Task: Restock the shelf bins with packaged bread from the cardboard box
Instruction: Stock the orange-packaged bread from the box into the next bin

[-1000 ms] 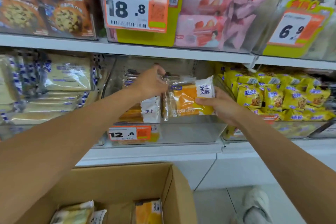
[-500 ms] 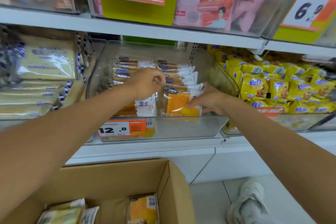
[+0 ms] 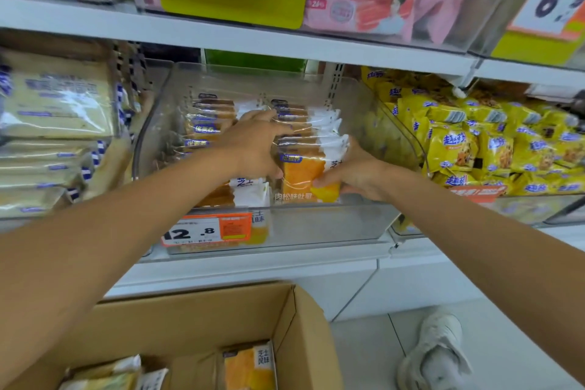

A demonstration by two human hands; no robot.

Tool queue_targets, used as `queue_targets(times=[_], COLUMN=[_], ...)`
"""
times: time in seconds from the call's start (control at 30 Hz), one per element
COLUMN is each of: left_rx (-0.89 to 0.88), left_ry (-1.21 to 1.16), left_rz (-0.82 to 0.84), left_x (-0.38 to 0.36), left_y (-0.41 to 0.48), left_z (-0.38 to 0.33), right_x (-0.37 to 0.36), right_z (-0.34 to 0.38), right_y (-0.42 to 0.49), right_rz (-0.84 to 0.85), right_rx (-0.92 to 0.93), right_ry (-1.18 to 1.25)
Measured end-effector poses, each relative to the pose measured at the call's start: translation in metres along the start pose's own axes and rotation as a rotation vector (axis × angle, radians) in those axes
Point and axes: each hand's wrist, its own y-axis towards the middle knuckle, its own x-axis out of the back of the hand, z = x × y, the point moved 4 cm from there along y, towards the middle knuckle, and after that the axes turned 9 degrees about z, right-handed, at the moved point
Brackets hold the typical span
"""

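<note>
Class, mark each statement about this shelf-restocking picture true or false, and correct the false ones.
1. The right hand grips an orange bread packet at the front of the clear bin. True.
2. The cardboard box is empty. False: bread packets lie in it.
3. The bin's price tag reads 6.9. False: it reads 12.8.
4. The left hand touches stacked packets inside that bin. True.
5. Yellow snack bags fill the bin to its left. False: they are to its right.

My head camera looks forward and down, close to the clear shelf bin (image 3: 316, 225) straight ahead of me. The cardboard box (image 3: 190, 320) lies below the bin, at the view's bottom edge.
</note>
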Motion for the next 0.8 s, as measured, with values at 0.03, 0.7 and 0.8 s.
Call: queue_targets(times=[0.03,0.7,0.8], left_rx=[-0.015,-0.065,-0.072], left_ry=[-0.003,0.013,-0.014], left_rz=[-0.024,0.057,0.042], left_x=[-0.002,-0.013,-0.014], left_y=[-0.002,-0.009,-0.008], left_z=[0.0,0.02,0.021], right_x=[0.0,-0.007,-0.004], right_z=[-0.001,0.018,0.01], right_y=[-0.002,0.024,0.029], right_rz=[0.041,0.026,0.019], right_rx=[0.002,0.065,0.112], right_ry=[0.017,0.314,0.356])
